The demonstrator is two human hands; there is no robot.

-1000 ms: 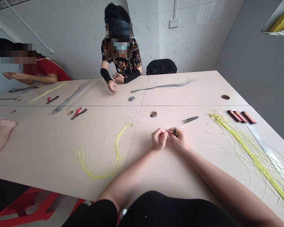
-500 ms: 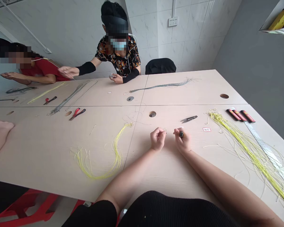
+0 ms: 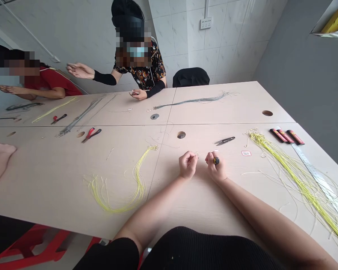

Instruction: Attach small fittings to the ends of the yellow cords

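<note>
Over the table (image 3: 214, 228), my left hand (image 3: 187, 167) is closed in a pinch. A tiny hook-like piece (image 3: 197, 153) sticks out at its fingertips, its full shape too small to make out. A short way to the right, my right hand (image 3: 216, 170) is curled around a small black-and-yellow object (image 3: 216, 160); only its end shows. The two hands are apart. Just beyond the right hand lie black thread snips (image 3: 225, 141). To the left is a bundle of yellow fishing line (image 3: 141, 176) with small hooks at its upper end.
Another yellow line bundle (image 3: 293, 168) lies at right beside a metal ruler (image 3: 321, 180) with black-and-red packs (image 3: 295, 137) on it. Red-handled pliers (image 3: 91, 135) are at left. A cable hole (image 3: 181, 135) is ahead. Two people sit across; another person's arm (image 3: 1, 161) rests at left.
My right hand has turned slightly, so more of the black-and-yellow object's end shows. My left hand stays put. The person opposite has raised an outstretched hand and leaned left.
</note>
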